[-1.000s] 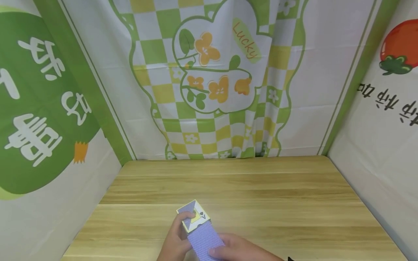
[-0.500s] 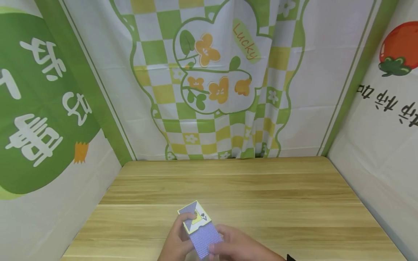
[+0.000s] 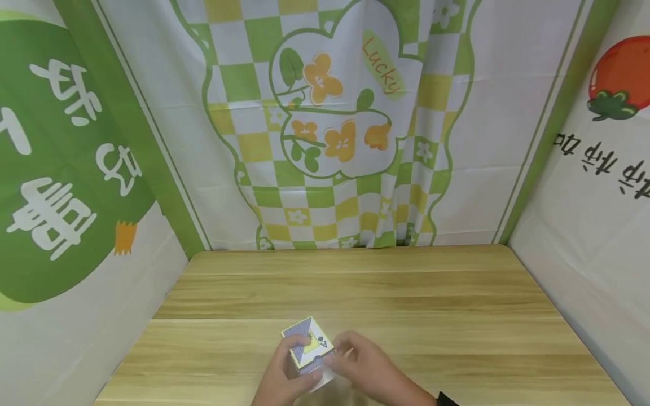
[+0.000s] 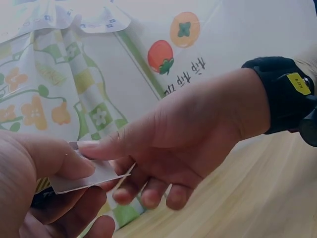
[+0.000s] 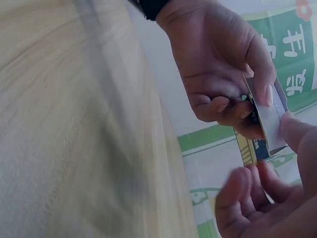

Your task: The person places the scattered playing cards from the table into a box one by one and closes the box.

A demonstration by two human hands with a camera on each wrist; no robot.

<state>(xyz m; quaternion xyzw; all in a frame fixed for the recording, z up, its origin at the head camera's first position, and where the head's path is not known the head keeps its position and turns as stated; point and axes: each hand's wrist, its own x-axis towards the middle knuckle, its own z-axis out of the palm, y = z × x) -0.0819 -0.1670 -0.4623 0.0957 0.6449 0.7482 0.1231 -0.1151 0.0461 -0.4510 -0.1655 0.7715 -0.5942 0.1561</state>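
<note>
A playing card box [image 3: 316, 351] with an ace of spades and a blue-patterned triangle on its face is held at the table's near side. My left hand [image 3: 284, 372] grips it, thumb and fingers on opposite sides. A narrow strip of blue-backed playing cards [image 3: 308, 369] shows at the box's mouth. Below it sticks out the white flap [image 4: 74, 184], with the left thumb lying on it in the left wrist view. At the mouth's right corner, my right hand [image 3: 368, 361] pinches with thumb and index finger, its other fingers loosely bent and apart from the box.
The wooden table [image 3: 431, 304] spreads out beneath the hands. A checkered, flower-printed curtain [image 3: 325, 208] hangs along its back edge, and printed cloth walls stand at the left and right. A black wristband [image 4: 277, 94] sits on the right wrist.
The blue-backed cards have slid from well outside the box to almost fully inside. The right hand has moved up to the box's mouth, and the white flap has come into sight.
</note>
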